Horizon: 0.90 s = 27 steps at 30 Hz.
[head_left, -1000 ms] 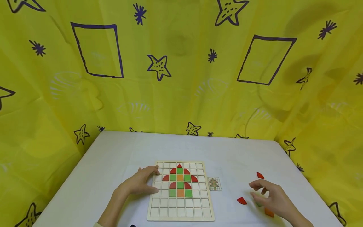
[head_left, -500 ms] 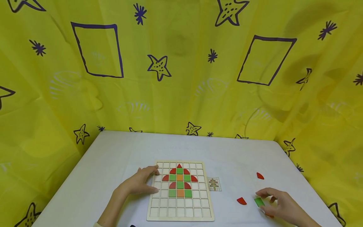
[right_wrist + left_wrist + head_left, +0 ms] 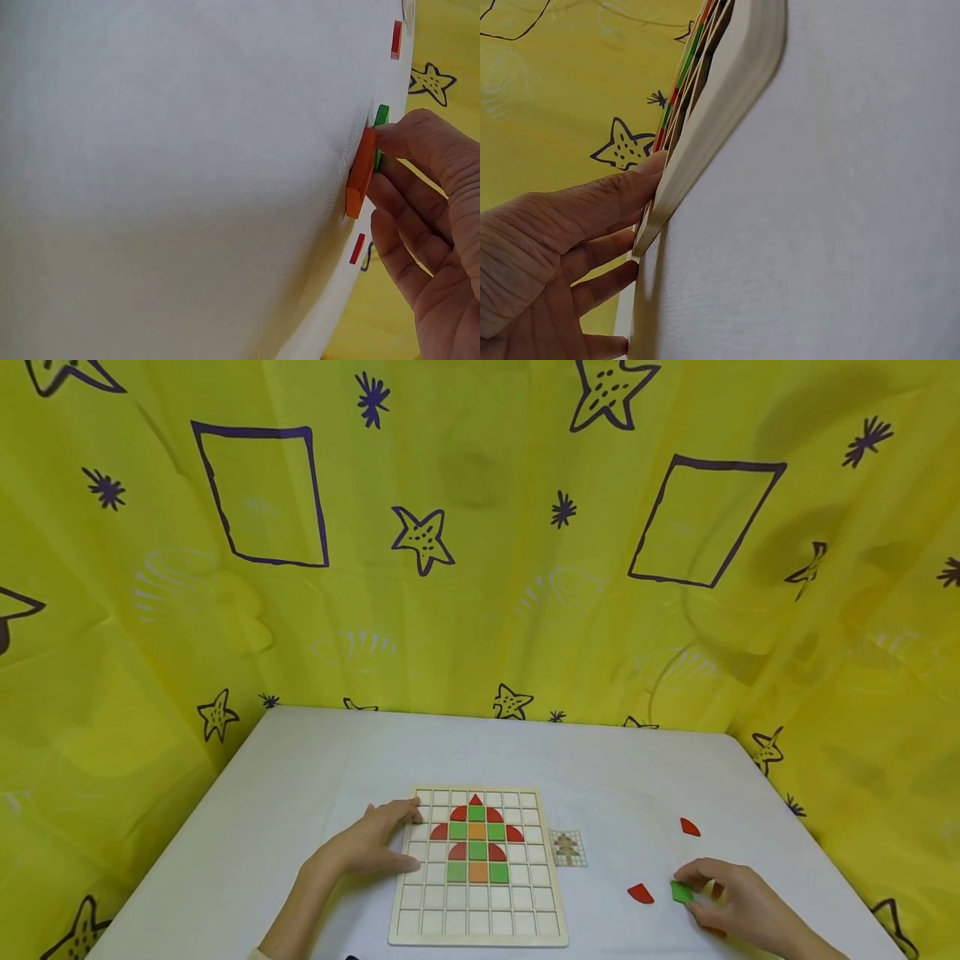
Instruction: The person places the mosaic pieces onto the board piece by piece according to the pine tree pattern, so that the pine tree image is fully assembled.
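On the white table lies a wooden grid board [image 3: 523, 922] bearing red, green and orange tiles in a tree shape. My left hand [image 3: 369, 841] rests on its left edge, fingers spread; in the left wrist view the thumb [image 3: 641, 176] touches the frame's side. Over to the right, my right hand [image 3: 738, 897] pinches a green square tile [image 3: 681, 892] between thumb and fingers, with one edge raised. Close under that hand is an orange tile [image 3: 361, 176], mostly hidden in the head view. Two red quarter-round tiles [image 3: 641, 893] lie nearby, one farther back.
A small pattern card [image 3: 567, 848] with a printed tree lies against the board's right side. Yellow curtains [image 3: 480, 610] with stars surround the table at the back and sides. A small dark object [image 3: 352, 957] shows at the bottom edge.
My right hand has come down and nearer to me onto the green tile, and now pinches and tilts it. The left hand and the board have stayed in place.
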### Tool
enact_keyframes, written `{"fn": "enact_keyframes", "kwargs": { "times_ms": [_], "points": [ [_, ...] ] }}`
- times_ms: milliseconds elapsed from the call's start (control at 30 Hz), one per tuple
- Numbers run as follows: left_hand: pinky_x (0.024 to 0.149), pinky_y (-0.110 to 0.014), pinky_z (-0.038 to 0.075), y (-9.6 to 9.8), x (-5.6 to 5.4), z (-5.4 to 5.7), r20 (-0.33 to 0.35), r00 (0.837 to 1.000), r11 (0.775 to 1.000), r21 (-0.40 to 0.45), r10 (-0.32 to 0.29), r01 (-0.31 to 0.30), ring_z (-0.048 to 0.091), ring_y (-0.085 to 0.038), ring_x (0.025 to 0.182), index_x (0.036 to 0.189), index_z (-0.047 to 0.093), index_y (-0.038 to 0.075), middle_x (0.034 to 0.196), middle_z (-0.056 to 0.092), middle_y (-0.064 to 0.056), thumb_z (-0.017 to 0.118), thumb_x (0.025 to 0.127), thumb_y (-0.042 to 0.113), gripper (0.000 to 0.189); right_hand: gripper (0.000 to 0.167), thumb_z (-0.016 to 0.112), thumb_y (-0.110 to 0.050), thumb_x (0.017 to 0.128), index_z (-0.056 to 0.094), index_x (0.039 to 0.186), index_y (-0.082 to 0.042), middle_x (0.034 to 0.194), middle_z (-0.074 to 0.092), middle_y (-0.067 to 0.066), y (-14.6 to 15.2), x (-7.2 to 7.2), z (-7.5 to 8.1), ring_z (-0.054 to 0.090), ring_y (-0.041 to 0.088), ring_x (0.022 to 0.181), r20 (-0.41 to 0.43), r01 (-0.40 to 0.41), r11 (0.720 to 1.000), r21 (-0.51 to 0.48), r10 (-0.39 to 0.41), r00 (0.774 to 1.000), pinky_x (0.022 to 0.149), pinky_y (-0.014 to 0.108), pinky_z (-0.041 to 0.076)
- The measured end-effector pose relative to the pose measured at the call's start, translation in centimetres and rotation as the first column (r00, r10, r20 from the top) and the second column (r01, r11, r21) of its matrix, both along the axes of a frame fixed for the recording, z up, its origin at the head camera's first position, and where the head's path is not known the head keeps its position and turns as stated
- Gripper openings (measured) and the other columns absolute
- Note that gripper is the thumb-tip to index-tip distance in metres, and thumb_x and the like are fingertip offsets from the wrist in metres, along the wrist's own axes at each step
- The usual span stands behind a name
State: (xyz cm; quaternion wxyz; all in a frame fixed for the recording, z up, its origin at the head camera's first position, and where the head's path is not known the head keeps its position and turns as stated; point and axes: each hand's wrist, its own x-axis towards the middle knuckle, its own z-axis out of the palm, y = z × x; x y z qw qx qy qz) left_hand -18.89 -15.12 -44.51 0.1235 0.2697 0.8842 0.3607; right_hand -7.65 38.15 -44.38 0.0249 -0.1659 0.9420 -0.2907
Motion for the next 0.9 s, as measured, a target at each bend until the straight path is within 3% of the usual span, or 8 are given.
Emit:
{"fn": "enact_keyframes", "kwargs": {
  "times_ms": [200,400,633,900],
  "points": [
    [0.119,-0.074,0.006,0.0,0.0,-0.1,0.009,1.0,1.0,0.008,0.002,-0.002,0.034,-0.046,0.147,0.117,0.059,0.009,0.154,0.047,-0.022,0.087,0.08,0.022,0.049,0.027,0.083,-0.017,0.082,0.07,0.106,-0.013,0.096,0.066,-0.015,-0.4,-0.2,0.3,0.053,-0.001,0.08,0.047,0.035,0.998,0.061,-0.038,0.998,0.072,0.018,0.053],
    [0.119,-0.074,0.007,0.1,0.0,-0.2,0.005,1.0,1.0,0.004,0.005,-0.005,0.034,-0.046,0.147,0.116,0.059,0.01,0.154,0.047,-0.021,0.088,0.079,0.022,0.048,0.028,0.086,-0.012,0.078,0.07,0.102,-0.015,0.093,0.065,-0.018,-1.0,-0.4,0.1,0.054,0.001,0.079,-0.076,0.03,1.0,0.005,-0.029,0.997,0.07,0.018,0.052],
    [0.118,-0.075,0.007,0.0,0.0,-0.2,0.001,1.0,1.0,0.006,0.003,-0.003,0.035,-0.046,0.147,0.116,0.058,0.011,0.154,0.047,-0.021,0.087,0.08,0.023,0.048,0.034,0.086,-0.002,0.075,0.071,0.099,-0.02,0.094,0.069,-0.017,-2.7,-1.0,0.0,0.058,0.005,0.08,-0.22,-0.007,0.997,-0.08,-0.01,0.976,0.069,0.019,0.052],
    [0.118,-0.075,0.006,0.1,0.0,-0.3,0.001,1.0,1.0,0.018,-0.003,0.003,0.034,-0.047,0.147,0.115,0.058,0.01,0.154,0.047,-0.022,0.088,0.08,0.022,0.048,0.036,0.084,0.001,0.075,0.071,0.099,-0.022,0.095,0.071,-0.016,-5.6,-1.8,0.1,0.06,0.005,0.081,-0.194,-0.06,0.99,-0.126,0.035,0.98,0.071,0.021,0.054]
  ]
}}
